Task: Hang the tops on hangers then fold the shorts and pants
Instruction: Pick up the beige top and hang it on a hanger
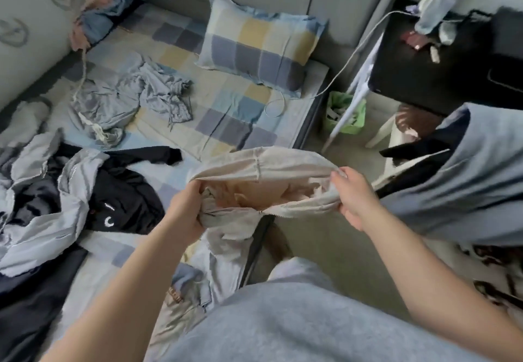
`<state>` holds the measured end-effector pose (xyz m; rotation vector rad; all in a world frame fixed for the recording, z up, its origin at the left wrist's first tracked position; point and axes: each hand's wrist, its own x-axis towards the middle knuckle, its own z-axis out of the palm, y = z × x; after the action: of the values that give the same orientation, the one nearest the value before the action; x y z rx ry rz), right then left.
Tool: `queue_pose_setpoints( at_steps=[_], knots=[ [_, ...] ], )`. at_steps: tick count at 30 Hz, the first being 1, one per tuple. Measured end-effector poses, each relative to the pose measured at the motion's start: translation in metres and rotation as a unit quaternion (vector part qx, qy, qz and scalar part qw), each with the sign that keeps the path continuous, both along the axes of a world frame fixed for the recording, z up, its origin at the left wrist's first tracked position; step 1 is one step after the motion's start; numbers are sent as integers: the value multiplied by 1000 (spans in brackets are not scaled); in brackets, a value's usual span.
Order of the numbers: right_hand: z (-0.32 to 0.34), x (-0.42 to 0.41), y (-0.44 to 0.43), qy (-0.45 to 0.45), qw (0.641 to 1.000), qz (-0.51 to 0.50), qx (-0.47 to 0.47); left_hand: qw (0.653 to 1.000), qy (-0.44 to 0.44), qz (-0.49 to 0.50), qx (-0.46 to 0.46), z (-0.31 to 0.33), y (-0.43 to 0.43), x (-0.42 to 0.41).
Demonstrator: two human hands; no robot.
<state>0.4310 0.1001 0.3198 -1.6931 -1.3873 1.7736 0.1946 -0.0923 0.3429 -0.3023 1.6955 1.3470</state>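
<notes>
Clearly the beige pants (263,163) are the piece in hand. They are held up over the near edge of the bed (226,101), the waistband stretched open between both hands and the legs trailing down onto the mattress edge. The left hand (185,208) grasps a bunched side of the waistband with its fingers curled into the cloth. The right hand (351,197) pinches the opposite side, thumb on top and fingers beneath. The open zipper (270,212) faces the person, so the front of the pants seems nearest. To fold them well, I judge it best to bring the two sides of the waist together so one leg lies on the other. The twisted cloth below the left hand should then be shaken out and the pair laid flat on the checked sheet before it is folded in halves. The fabric looks thin and limp, so it would likely crease if set down bunched. Just left of the pants a black top (127,192) lies tangled with a pale grey garment (76,180). Farther up the bed are a crumpled blue-grey heap (127,98) and a checked pillow (260,47). To the right a grey top (475,169) hangs or is draped beside the bed; what bears it I cannot tell. A green bin (343,112) stands on the floor near a black table (424,73). No hanger can be made out.
</notes>
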Motion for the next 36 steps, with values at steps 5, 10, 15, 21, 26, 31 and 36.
queue_pose_setpoints(
  at_steps=[5, 10, 15, 21, 26, 31, 36],
  knots=[
    [10, 95, -47, 62, 980, -179, -59, 991, -24, -130, 16, -2, 21, 55],
    [37, 187, -84, 109, 946, -302, -43, 956, -36, -291, 33, 1, 63, 126],
    [61, 272, -118, 134, 891, -435, 11, 892, -78, -440, 69, 14, 113, 211],
    [96, 368, -132, 143, 831, -530, 85, 842, -121, -510, 125, 44, 164, 332],
    [129, 440, -100, 134, 830, -515, 170, 803, -95, -555, 196, 74, 216, 427],
    [180, 512, -46, 39, 836, -478, 266, 805, -62, -528, 261, 119, 279, 520],
    [244, 584, 3, -65, 822, -442, 354, 772, -48, -543, 326, 178, 336, 611]
  ],
)
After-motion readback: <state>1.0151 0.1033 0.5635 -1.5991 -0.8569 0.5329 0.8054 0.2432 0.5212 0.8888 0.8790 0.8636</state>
